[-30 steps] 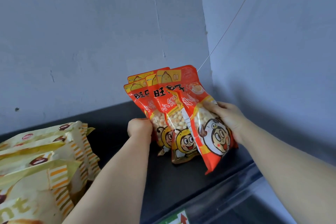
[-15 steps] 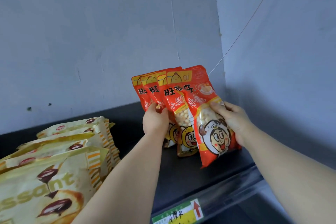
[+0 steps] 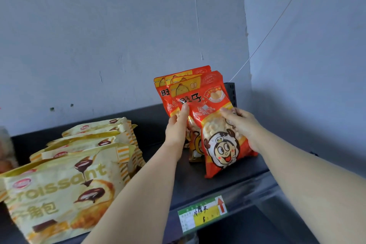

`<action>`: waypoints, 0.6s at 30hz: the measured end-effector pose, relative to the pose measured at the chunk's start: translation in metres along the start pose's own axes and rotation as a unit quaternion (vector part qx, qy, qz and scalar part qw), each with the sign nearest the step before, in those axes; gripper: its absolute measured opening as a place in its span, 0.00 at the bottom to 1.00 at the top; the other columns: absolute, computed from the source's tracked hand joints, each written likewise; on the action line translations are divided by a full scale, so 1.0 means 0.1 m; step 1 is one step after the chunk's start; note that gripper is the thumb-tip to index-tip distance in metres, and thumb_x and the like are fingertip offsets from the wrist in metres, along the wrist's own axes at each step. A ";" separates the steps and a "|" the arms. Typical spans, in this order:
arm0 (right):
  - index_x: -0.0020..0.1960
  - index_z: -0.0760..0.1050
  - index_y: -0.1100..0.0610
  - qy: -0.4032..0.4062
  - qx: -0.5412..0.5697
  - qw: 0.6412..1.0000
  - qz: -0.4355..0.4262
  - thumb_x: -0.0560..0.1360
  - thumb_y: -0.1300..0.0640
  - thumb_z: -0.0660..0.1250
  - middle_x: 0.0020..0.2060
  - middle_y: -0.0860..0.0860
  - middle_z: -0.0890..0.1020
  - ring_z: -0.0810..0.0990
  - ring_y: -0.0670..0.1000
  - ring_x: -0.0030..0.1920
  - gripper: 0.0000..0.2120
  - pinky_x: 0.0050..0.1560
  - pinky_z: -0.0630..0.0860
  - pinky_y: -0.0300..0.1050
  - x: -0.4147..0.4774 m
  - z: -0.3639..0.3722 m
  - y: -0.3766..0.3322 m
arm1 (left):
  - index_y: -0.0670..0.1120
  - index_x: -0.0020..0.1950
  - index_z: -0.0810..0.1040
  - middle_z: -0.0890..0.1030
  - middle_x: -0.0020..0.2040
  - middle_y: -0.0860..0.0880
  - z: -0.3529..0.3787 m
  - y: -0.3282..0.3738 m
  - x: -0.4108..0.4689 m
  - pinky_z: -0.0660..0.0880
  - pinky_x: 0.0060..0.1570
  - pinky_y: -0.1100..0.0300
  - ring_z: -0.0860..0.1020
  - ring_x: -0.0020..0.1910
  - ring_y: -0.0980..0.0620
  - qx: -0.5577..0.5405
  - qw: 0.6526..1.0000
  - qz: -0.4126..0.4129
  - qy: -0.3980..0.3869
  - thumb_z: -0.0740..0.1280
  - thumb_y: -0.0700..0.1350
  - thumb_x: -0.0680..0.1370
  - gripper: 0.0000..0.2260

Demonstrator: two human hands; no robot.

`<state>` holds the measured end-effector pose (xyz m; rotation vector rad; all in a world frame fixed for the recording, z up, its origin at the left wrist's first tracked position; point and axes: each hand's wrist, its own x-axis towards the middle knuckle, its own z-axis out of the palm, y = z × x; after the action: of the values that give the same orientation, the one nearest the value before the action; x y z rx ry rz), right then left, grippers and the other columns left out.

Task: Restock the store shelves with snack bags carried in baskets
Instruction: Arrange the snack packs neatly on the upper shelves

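Several red snack bags point(image 3: 215, 140) with a cartoon face stand upright in a row at the right end of the dark shelf point(image 3: 194, 182), close to the wall corner. My left hand point(image 3: 177, 128) grips the left side of the row, thumb on the front bag's upper edge. My right hand point(image 3: 243, 125) holds the right side of the front bag, fingers across its clear window. The bags behind the front one are mostly hidden. No basket is in view.
Cream and gold croissant bags point(image 3: 65, 180) stand in rows on the left part of the shelf. A green and yellow price label point(image 3: 202, 214) sits on the shelf's front rail. Grey walls meet in a corner behind the bags, with a thin wire point(image 3: 273, 29) running diagonally.
Both hands have squared the red bags into a tighter, more upright stack. My left hand moved up from the bags' bottom to their left edge. The view shifted left, showing more croissant bags.
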<state>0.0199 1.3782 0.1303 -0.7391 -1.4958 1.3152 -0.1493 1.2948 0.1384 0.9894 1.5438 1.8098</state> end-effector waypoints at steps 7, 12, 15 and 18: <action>0.55 0.78 0.51 0.022 -0.020 0.999 -0.027 0.73 0.45 0.72 0.50 0.47 0.83 0.81 0.47 0.51 0.14 0.41 0.72 0.41 0.13 0.04 0.02 | 0.45 0.59 0.79 0.84 0.52 0.45 0.06 0.09 0.19 0.78 0.53 0.49 0.82 0.52 0.44 -0.006 0.991 -0.039 0.125 0.58 0.53 0.83 0.16; 0.52 0.79 0.51 -0.004 -0.010 1.000 -0.005 0.74 0.47 0.72 0.46 0.49 0.85 0.84 0.47 0.45 0.11 0.37 0.75 0.39 0.22 0.04 0.07 | 0.48 0.57 0.82 0.84 0.51 0.46 0.11 -0.02 0.45 0.80 0.45 0.53 0.81 0.47 0.46 0.097 0.986 -0.057 0.119 0.65 0.44 0.79 0.10; 0.52 0.80 0.53 0.001 0.031 0.999 -0.018 0.74 0.48 0.72 0.45 0.50 0.86 0.86 0.48 0.43 0.11 0.37 0.78 0.39 0.23 -0.03 0.09 | 0.49 0.50 0.79 0.78 0.41 0.49 0.12 -0.08 0.54 0.73 0.35 0.57 0.76 0.38 0.50 0.082 0.983 -0.077 0.143 0.66 0.44 0.79 0.03; 0.52 0.79 0.55 -0.003 0.068 0.997 -0.027 0.75 0.50 0.72 0.46 0.52 0.86 0.86 0.51 0.45 0.11 0.40 0.79 0.43 0.23 -0.07 0.08 | 0.51 0.48 0.78 0.78 0.40 0.51 0.11 -0.11 0.52 0.75 0.37 0.56 0.76 0.38 0.52 0.075 0.979 -0.066 0.176 0.67 0.44 0.79 0.02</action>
<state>0.0171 1.4033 0.1286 -0.6035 -1.4073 1.3641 -0.1706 1.3443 0.1375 0.6349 1.9330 1.8673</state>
